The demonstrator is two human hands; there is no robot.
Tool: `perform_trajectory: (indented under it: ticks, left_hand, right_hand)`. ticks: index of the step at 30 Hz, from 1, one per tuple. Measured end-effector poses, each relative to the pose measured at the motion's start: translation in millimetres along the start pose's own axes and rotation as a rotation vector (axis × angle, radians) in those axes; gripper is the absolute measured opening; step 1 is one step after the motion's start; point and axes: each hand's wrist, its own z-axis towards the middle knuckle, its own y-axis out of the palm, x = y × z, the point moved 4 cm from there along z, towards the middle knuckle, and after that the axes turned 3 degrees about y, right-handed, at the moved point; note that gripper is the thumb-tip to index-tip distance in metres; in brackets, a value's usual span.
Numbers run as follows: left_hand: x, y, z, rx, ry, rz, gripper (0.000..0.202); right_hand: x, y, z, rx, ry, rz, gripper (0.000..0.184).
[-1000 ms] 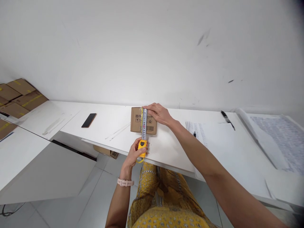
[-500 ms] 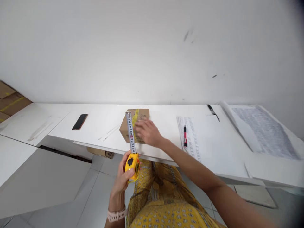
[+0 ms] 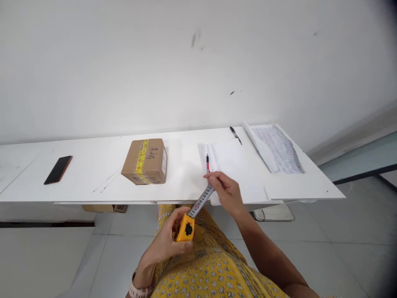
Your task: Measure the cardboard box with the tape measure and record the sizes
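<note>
My left hand (image 3: 169, 238) is wrapped around a yellow tape measure (image 3: 186, 227), held in front of the table's near edge. Its metal blade (image 3: 201, 203) slants out to the upper right, and the blade's tip is hidden at my right hand. That hand (image 3: 226, 190) is over the paper sheets (image 3: 245, 171), its fingers closed at the lower end of a red and black pen (image 3: 207, 162). The pen lies on the printed columns and its lower end is covered by the fingers. To the left, a taped cardboard box (image 3: 145, 161) rests on the table, untouched.
A phone (image 3: 58, 169) lies on the white table (image 3: 93, 165) at the left. Toward the back right are a black pen (image 3: 235, 135) and a densely written sheet (image 3: 276, 149). Another carton (image 3: 104, 208) shows below the table edge. A white wall (image 3: 139, 74) rises behind.
My right hand has left the box and moved right to the pen. The tape measure has come away from the box, swung rightward, and shows less blade. The view has shifted right.
</note>
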Motion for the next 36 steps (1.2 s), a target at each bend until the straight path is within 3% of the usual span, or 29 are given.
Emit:
perform_trajectory:
  ticks: [3, 6, 11, 14, 17, 19, 21, 25, 27, 29, 31, 33, 36]
  left_hand:
    - [13.6, 9.6, 23.3, 0.053, 0.040, -0.006, 0.087]
    - [24.2, 11.0, 42.1, 0.110, 0.089, 0.081, 0.088]
    - [42.9, -8.7, 74.9, 0.320, 0.183, 0.467, 0.087]
    - [51.3, -25.1, 105.8, 0.458, 0.240, 0.818, 0.086]
    - [50.6, -37.3, 140.4, 0.545, 0.222, 1.088, 0.076]
    - [45.4, -42.1, 159.6, 0.552, 0.156, 1.199, 0.067]
    - [39.3, -45.0, 172.9, 0.531, 0.099, 1.266, 0.060]
    - [32.2, -50.3, 183.9, 0.476, 0.088, 1.363, 0.053]
    - [35.7, -52.1, 186.6, 0.466, 0.125, 1.400, 0.054]
    - [46.8, -48.7, 191.7, 0.491, 0.224, 1.397, 0.055]
    - [63.4, -35.8, 202.2, 0.523, 0.389, 1.327, 0.051]
    - [77.3, -12.6, 221.6, 0.469, 0.545, 1.209, 0.041]
    - [78.4, 30.8, 266.2, 0.201, 0.600, 1.082, 0.030]
  right_hand:
    - [7.2, 10.6, -21.5, -0.106, -0.057, -0.102, 0.028]
    - [16.2, 12.1, -19.1, -0.146, -0.102, -0.218, 0.030]
    - [54.7, -22.7, 52.6, 0.096, 0.127, -0.527, 0.025]
    - [78.2, -22.1, 98.0, 0.013, 0.200, -0.765, 0.019]
    - [92.3, -9.5, 119.6, -0.138, 0.172, -0.861, 0.017]
    - [96.7, -7.0, 123.2, -0.206, 0.135, -0.782, 0.017]
    - [98.4, -15.2, 124.1, -0.243, 0.125, -0.544, 0.021]
    - [94.8, -60.3, 132.2, -0.198, 0.198, 0.175, 0.032]
    - [89.2, -85.8, 141.7, -0.140, 0.195, 0.374, 0.034]
    - [84.0, -103.9, 154.9, -0.071, 0.165, 0.439, 0.033]
    - [83.2, -111.1, 171.1, 0.033, 0.157, 0.441, 0.033]
    - [89.2, -107.7, 188.6, 0.165, 0.189, 0.411, 0.030]
    - [107.7, -90.5, 211.0, 0.314, 0.244, 0.339, 0.029]
